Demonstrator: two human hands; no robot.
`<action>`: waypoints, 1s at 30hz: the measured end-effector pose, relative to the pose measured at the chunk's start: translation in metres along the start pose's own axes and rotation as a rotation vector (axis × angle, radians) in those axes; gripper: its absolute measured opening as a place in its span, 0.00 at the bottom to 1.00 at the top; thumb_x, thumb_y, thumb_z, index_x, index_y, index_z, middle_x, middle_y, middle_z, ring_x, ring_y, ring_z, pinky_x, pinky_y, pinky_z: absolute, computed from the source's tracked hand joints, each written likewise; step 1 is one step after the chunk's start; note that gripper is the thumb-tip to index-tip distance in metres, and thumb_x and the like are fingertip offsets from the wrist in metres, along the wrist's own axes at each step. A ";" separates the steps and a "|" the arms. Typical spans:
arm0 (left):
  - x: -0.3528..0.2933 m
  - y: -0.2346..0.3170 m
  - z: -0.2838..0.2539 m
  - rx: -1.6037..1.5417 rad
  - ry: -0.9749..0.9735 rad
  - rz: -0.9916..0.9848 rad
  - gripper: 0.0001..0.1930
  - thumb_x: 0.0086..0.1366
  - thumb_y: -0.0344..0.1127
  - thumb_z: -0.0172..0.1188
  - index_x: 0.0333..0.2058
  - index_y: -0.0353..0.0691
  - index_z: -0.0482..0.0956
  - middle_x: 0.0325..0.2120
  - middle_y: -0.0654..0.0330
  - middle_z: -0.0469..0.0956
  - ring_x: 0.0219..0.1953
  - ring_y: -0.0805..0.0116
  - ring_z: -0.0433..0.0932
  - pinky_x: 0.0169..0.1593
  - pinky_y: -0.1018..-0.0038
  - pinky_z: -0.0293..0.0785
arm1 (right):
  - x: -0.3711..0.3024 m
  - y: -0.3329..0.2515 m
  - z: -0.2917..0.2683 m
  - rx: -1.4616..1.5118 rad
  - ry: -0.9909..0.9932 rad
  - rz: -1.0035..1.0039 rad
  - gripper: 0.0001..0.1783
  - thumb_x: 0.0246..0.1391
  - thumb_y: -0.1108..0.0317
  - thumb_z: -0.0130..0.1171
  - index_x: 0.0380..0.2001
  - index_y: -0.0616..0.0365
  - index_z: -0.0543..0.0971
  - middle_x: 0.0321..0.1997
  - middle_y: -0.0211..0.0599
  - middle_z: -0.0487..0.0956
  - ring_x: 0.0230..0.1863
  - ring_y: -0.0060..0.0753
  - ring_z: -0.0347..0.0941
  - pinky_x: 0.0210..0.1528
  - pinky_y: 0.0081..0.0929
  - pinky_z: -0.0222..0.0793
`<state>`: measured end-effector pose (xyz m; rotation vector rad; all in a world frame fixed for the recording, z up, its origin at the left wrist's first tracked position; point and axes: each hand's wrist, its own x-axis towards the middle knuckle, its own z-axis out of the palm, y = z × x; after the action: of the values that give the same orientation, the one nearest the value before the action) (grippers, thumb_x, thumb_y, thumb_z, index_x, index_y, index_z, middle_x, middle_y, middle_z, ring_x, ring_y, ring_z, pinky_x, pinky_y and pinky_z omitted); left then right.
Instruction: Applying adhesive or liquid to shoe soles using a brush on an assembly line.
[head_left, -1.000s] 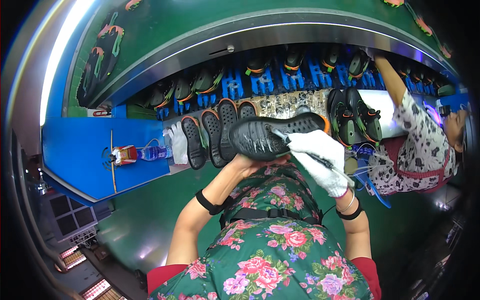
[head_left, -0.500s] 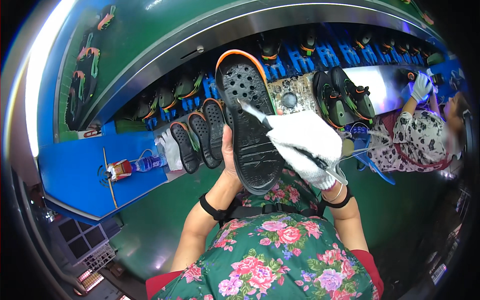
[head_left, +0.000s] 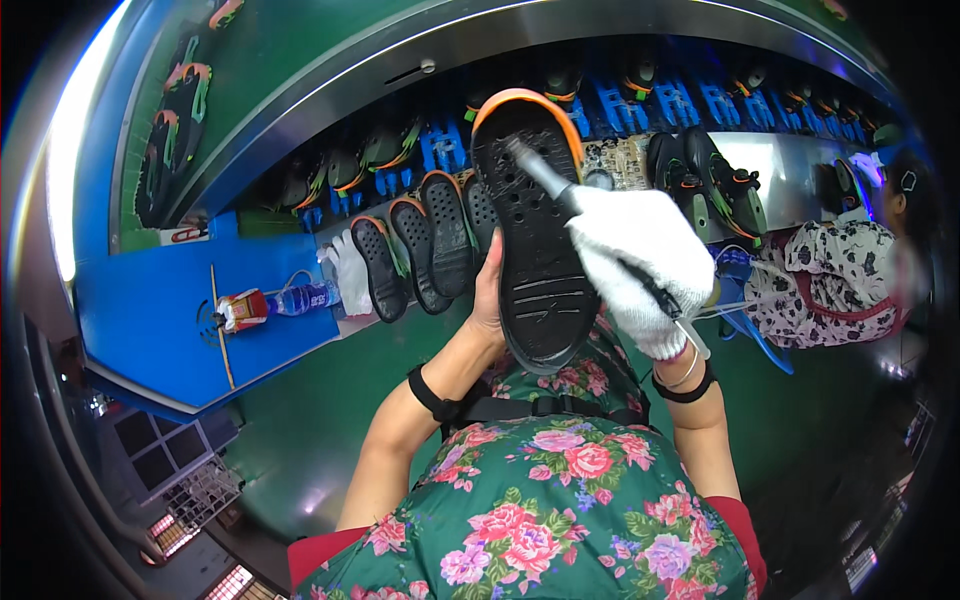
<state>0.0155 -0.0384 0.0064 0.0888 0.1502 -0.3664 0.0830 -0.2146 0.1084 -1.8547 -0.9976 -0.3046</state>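
A black shoe sole (head_left: 543, 285) with an orange rim stands nearly upright before me, its holed face toward me. My bare left hand (head_left: 488, 292) is closed on its left edge, thumb showing, the other fingers hidden behind it. In a white knit glove, my right hand (head_left: 648, 262) grips a brush (head_left: 548, 178). The bristles lie against the upper, holed part of the sole. A thin, dark tool with a pale tube is also at the glove, and how it is held I cannot make out. Left of my left hand, several similar soles (head_left: 420, 255) lean in a row on the bench.
Two black shoes (head_left: 725, 190) stand right of the sole. Behind runs a line of blue racks (head_left: 625, 108) carrying shoes, under a metal-edged green shelf. On the blue table (head_left: 150, 320) lie a bottle (head_left: 305, 297), a carton and a stick. A co-worker (head_left: 835, 265) sits at the right.
The brush has moved up the sole to its upper holes. The bench and its surroundings have shifted slightly in view, and the sole now appears farther right.
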 end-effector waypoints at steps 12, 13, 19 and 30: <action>0.022 0.007 0.027 0.163 0.135 0.072 0.49 0.68 0.77 0.39 0.73 0.42 0.55 0.69 0.49 0.64 0.68 0.46 0.67 0.70 0.47 0.65 | -0.005 0.005 0.007 -0.015 0.058 0.009 0.15 0.49 0.79 0.69 0.42 0.57 0.87 0.45 0.45 0.87 0.44 0.41 0.84 0.49 0.35 0.77; 0.022 0.009 0.024 0.361 0.173 0.085 0.53 0.66 0.79 0.39 0.74 0.41 0.51 0.71 0.49 0.59 0.70 0.42 0.64 0.70 0.43 0.63 | -0.007 0.005 0.008 0.002 -0.030 -0.041 0.18 0.54 0.72 0.67 0.50 0.55 0.86 0.53 0.41 0.85 0.51 0.44 0.83 0.55 0.39 0.76; 0.036 0.006 0.033 -0.139 -0.143 0.085 0.59 0.59 0.86 0.38 0.70 0.36 0.59 0.62 0.41 0.70 0.64 0.40 0.70 0.66 0.42 0.68 | -0.019 0.016 0.022 0.284 0.192 0.193 0.14 0.49 0.77 0.69 0.41 0.55 0.89 0.45 0.40 0.88 0.46 0.42 0.84 0.56 0.38 0.76; 0.048 0.029 0.019 -0.092 -0.136 0.162 0.48 0.64 0.75 0.53 0.71 0.44 0.60 0.64 0.36 0.65 0.61 0.31 0.72 0.59 0.33 0.72 | -0.038 0.013 0.039 0.075 0.017 -0.039 0.16 0.50 0.68 0.73 0.45 0.49 0.88 0.46 0.34 0.87 0.45 0.38 0.84 0.47 0.35 0.80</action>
<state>0.0728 -0.0304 0.0187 -0.0151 0.0248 -0.2027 0.0609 -0.2035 0.0583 -1.7637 -1.0209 -0.3018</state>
